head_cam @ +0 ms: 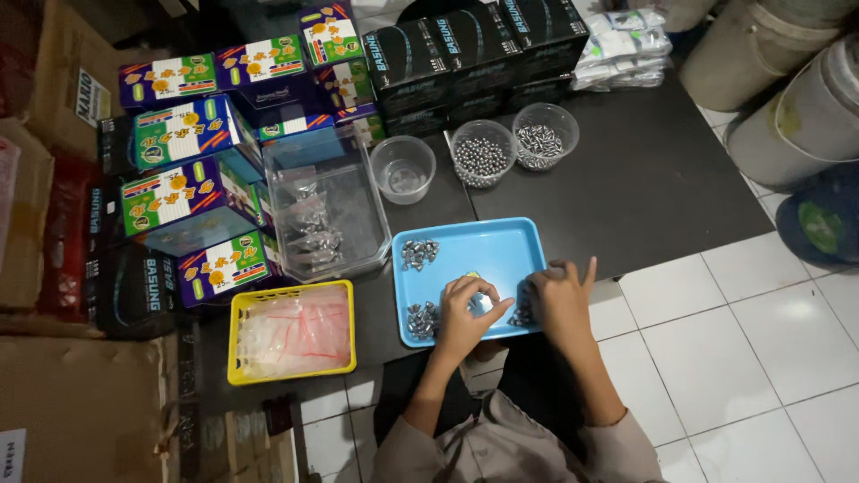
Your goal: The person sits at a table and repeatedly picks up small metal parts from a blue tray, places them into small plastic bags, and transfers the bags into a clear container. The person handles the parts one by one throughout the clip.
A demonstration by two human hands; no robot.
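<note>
Left hand fingers curled and pinched; right hand palm-down, fingers spread.

My left hand, right hand: bare, no gloves, rings or watch seen. Forearms uncovered. My sleeves: loose grey-beige cloth, pushed up near elbows, creased folds. Same cloth across lap.

1. A low black worktop stands on a white-tiled floor.
2. On it lie a blue tray, a yellow basket and a clear plastic box.
3. Three clear cups stand in a row behind the tray.
4. Stacked colourful boxes and black boxes line the far edge.
</note>
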